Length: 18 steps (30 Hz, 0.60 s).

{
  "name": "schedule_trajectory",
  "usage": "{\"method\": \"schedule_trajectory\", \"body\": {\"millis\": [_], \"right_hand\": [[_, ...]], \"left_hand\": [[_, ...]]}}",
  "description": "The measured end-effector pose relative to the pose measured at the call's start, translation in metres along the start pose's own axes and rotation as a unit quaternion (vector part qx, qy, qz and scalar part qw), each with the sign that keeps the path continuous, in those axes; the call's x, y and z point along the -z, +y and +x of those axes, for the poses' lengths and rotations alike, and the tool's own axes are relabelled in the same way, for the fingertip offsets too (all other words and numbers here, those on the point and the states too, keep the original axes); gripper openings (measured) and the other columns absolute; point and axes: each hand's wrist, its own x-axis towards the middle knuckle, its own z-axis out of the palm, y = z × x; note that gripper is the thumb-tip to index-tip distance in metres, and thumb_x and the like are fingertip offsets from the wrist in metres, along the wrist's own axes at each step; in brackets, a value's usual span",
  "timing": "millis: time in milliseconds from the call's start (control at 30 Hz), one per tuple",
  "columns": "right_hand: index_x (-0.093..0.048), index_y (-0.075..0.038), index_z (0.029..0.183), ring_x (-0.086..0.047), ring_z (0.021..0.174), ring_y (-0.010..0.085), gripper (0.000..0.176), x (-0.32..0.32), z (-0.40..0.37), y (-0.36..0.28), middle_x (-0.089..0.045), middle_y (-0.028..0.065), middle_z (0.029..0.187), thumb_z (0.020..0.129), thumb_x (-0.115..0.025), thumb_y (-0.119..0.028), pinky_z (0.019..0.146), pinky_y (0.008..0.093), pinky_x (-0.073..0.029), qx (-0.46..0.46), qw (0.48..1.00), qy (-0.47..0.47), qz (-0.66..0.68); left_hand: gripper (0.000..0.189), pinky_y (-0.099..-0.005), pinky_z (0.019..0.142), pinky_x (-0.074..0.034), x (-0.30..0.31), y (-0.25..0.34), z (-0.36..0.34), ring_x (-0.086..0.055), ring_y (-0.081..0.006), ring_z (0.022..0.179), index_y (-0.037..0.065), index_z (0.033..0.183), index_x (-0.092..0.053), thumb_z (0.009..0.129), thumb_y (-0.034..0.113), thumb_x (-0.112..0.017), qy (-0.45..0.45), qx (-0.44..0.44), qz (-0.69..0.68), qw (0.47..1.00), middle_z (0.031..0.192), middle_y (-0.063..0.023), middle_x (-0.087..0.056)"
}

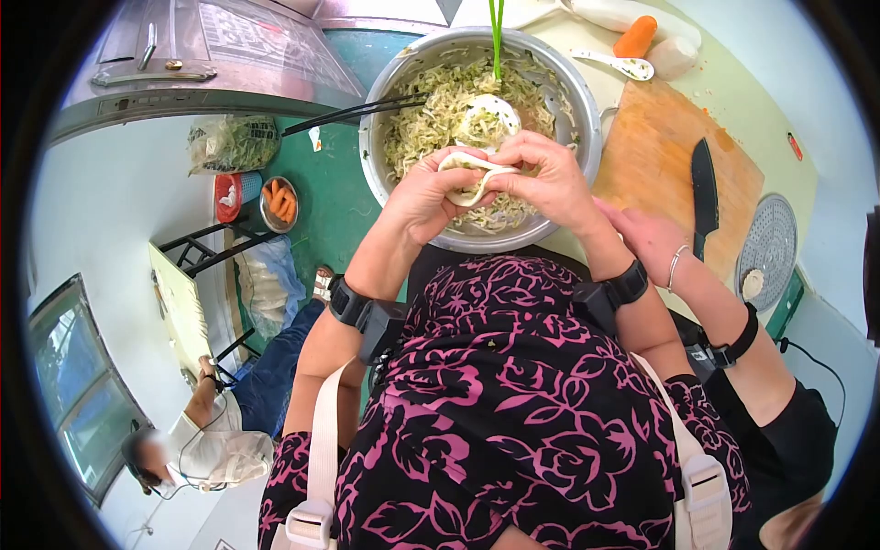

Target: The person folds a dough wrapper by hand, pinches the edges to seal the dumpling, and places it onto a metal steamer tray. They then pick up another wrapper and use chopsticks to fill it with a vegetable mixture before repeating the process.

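Between my hands is a round white dough wrapper point(469, 195), its edge bent up and folded. My left hand point(429, 194) grips its left side, with the thumb reaching into the middle. On the other side my right hand point(548, 180) pinches the edge between thumb and fingers. Any filling inside the wrapper is mostly hidden by my fingers. Both hands are above a large metal bowl point(370, 147) of shredded pale-green filling point(412, 137). A rounded white thing point(489, 117), with bits of filling on it, sits in that bowl beside thin green sticks point(497, 41).
Black chopsticks point(344, 115) rest across the bowl's left rim. To the right lie a cutting board point(642, 151), a knife point(704, 188) and a perforated metal plate point(768, 240). Another person's hand point(649, 236) is close to my right forearm. A spoon point(619, 63) and carrot point(636, 37) lie behind.
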Motion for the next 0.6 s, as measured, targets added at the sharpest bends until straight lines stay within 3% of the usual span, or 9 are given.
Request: {"method": "schedule_trajectory", "body": {"millis": [67,167,267,467,600], "right_hand": [[-0.062,-0.001,0.080,-0.049,0.062,0.0078,0.016,0.000,-0.001,0.003,-0.053,0.0024,0.070,0.065,-0.067,-0.004,0.055,0.0199,-0.038,-0.030,0.999,0.006,0.041],[-0.062,-0.001,0.078,-0.049,0.060,0.0071,0.013,0.001,-0.002,0.002,-0.053,0.0017,0.068,0.066,-0.067,-0.003,0.053,0.0200,-0.038,0.004,1.000,0.011,0.014],[-0.062,-0.003,0.086,-0.051,0.068,0.0083,0.022,0.003,-0.005,0.007,-0.053,0.0026,0.075,0.065,-0.068,-0.003,0.058,0.0199,-0.040,-0.016,0.997,0.006,0.069],[-0.056,-0.007,0.105,-0.050,0.087,0.0152,0.046,0.007,-0.006,-0.011,-0.051,0.0056,0.093,0.062,-0.071,-0.007,0.073,0.0239,-0.041,0.024,0.998,-0.021,-0.057],[-0.056,-0.006,0.105,-0.051,0.087,0.0173,0.046,0.007,-0.005,-0.008,-0.051,0.0051,0.097,0.062,-0.071,-0.010,0.076,0.0259,-0.041,0.025,0.996,-0.042,-0.071]], "left_hand": [[0.027,-0.0346,0.074,-0.051,-0.003,0.003,-0.003,-0.058,-0.0232,0.085,0.003,0.104,-0.049,0.077,0.003,-0.052,-0.011,0.016,-0.012,1.000,0.097,-0.0117,-0.054],[0.032,-0.0349,0.079,-0.049,-0.004,0.009,-0.007,-0.056,-0.0262,0.091,0.002,0.110,-0.044,0.079,0.006,-0.052,-0.043,0.035,-0.048,0.997,0.103,-0.0141,-0.053],[0.032,-0.0318,0.077,-0.050,-0.004,0.011,-0.008,-0.057,-0.0251,0.091,0.001,0.109,-0.046,0.078,0.004,-0.054,-0.061,0.024,-0.052,0.997,0.103,-0.0140,-0.054],[0.034,-0.0303,0.079,-0.050,-0.004,0.009,-0.005,-0.056,-0.0226,0.093,0.000,0.108,-0.046,0.075,-0.001,-0.055,-0.072,-0.007,-0.018,0.997,0.103,-0.0129,-0.054],[0.037,-0.0295,0.078,-0.050,0.004,0.002,0.000,-0.055,-0.0255,0.096,0.002,0.110,-0.046,0.075,-0.001,-0.056,-0.056,-0.005,0.013,0.998,0.104,-0.0121,-0.053]]}}
